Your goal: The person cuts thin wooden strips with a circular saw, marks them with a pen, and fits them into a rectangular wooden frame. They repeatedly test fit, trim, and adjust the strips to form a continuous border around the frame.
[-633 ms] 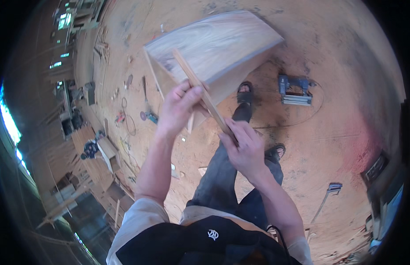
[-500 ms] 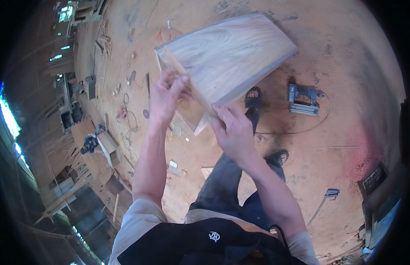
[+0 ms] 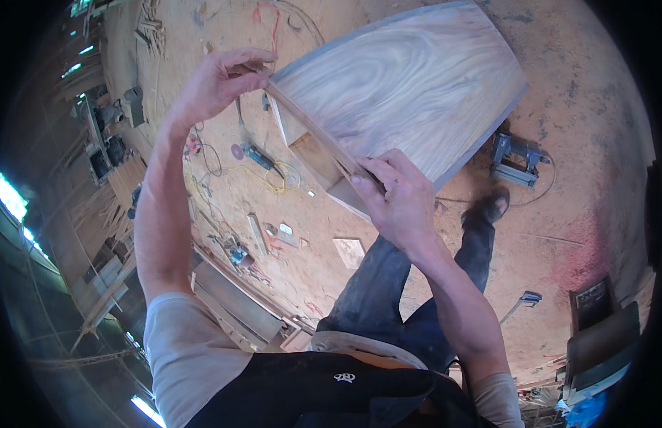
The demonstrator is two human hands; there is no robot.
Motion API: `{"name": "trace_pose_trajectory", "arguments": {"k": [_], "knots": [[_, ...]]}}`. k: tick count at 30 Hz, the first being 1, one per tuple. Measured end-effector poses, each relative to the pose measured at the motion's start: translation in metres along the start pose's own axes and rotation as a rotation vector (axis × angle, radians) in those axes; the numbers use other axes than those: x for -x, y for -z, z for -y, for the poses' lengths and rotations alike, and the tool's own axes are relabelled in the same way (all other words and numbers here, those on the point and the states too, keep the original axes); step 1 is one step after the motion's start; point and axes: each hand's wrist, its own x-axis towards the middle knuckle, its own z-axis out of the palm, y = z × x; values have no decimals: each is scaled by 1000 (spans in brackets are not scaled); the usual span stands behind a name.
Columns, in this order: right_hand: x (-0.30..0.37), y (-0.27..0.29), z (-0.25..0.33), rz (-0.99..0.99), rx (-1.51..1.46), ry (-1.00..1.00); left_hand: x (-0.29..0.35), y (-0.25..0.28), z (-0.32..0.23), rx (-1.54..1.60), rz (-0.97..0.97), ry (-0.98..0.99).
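A wooden box point(image 3: 402, 78) with a swirled-grain top panel stands on the floor in front of me, its open side facing me at the lower left. A thin wood strip point(image 3: 313, 127) runs along the top panel's near edge, above the opening. My left hand point(image 3: 227, 82) pinches the strip's far-left end at the box corner, fingers closed. Near the strip's other end, my right hand point(image 3: 401, 200) grips it between thumb and fingers. The right hand's fingers partly cover that end of the strip and the panel edge.
A nail gun point(image 3: 516, 160) with a hose lies right of the box. Left of it are an angle grinder point(image 3: 258, 157) and yellow cord point(image 3: 282, 187). A small wood piece point(image 3: 349, 252) lies near my leg. Lumber and machines line the left side.
My left hand has moved from the strip's middle outward to its far-left end. The strip now lies along the panel edge instead of at an angle. My view has shifted too.
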Motion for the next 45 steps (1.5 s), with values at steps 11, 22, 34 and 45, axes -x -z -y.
{"name": "trace_pose_trajectory", "arguments": {"k": [11, 22, 34, 45], "knots": [[-44, 78, -6, 87, 411, 635, 95, -89, -63, -691, 55, -334], [-10, -7, 40, -312, -81, 140, 133, -271, -111, 432, -557, 387], [-39, -47, 23, -201, -33, 156, 105, -189, -50, 419, -604, 274], [-50, -47, 21, -309, 190, 337, 19, -88, -24, 352, -569, 144]]}}
